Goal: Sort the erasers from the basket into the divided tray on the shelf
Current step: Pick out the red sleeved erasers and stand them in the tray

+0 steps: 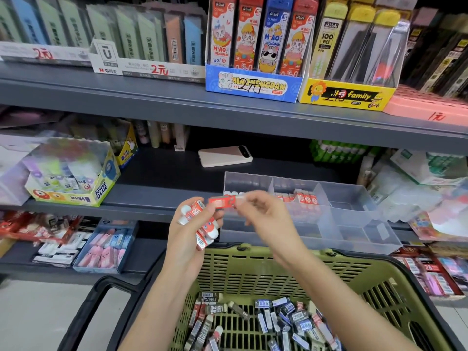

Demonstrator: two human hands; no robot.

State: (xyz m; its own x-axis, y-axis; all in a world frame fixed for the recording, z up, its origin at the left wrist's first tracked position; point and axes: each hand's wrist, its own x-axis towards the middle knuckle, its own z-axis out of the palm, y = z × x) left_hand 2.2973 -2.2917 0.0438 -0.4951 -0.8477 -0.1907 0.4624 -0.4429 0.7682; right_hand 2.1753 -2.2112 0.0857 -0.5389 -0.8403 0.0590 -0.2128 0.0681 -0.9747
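- Above the basket (240, 264), at its 12 o'clock, the left hand (187, 231) grips several red erasers (200, 211).
- Beside it, the right hand (263, 214) pinches a single eraser (222, 201); the divided tray (349, 196) lies at 2 o'clock.

Near the upper shelf's left end, a white display box (149, 68) carries "M&G" and a red "2元". The blue box (253, 83) reads "MIAOMENGDAN" and "36PCS", with what seems a scrawled "2元" over it. The yellow box (347, 95) says "family", and a pack (327, 39) in it "100 PCS". The glue box (101, 190) at the middle shelf's left end reads "POWER GLUE". Dark erasers (215, 309) in the basket (253, 252) show "2B".
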